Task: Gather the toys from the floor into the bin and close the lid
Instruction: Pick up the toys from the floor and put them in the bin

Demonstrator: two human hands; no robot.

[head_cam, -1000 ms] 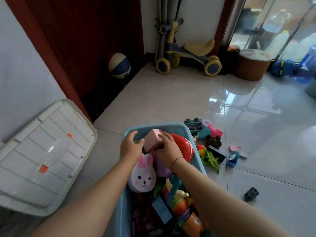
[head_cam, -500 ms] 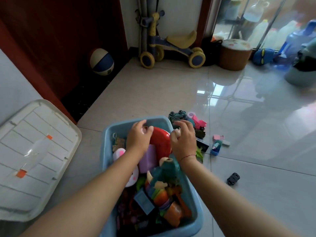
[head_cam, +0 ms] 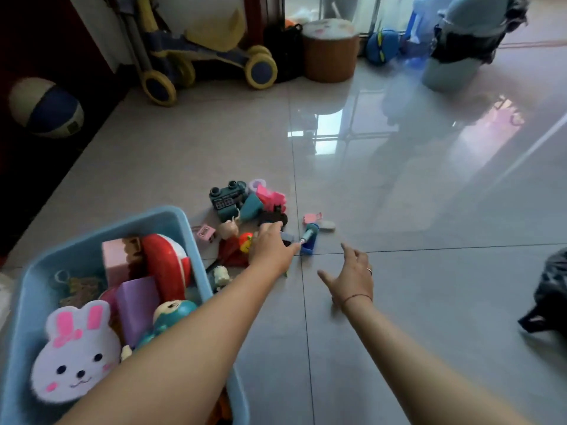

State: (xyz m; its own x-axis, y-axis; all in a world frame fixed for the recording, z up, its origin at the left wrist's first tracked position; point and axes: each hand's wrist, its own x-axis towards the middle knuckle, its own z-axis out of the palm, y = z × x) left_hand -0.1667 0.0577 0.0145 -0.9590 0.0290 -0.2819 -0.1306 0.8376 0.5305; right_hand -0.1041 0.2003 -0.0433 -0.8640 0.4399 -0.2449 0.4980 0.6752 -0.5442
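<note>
The light blue bin stands at lower left, filled with toys such as a white bunny face, a red dome and a purple block. A pile of small toys lies on the floor just right of the bin, with a blue piece and a pink piece at its right edge. My left hand is over the near side of the pile, fingers spread, touching small pieces. Right of the pile, my right hand hovers open and holds nothing. The lid is out of view.
A yellow and blue ride-on toy leans at the back wall beside a brown round stool and a ball at far left. A teal container stands back right. A dark object lies at the right edge.
Both hands have left the bin and reached right toward the floor pile. The view has swung right, so the white lid is no longer visible.
</note>
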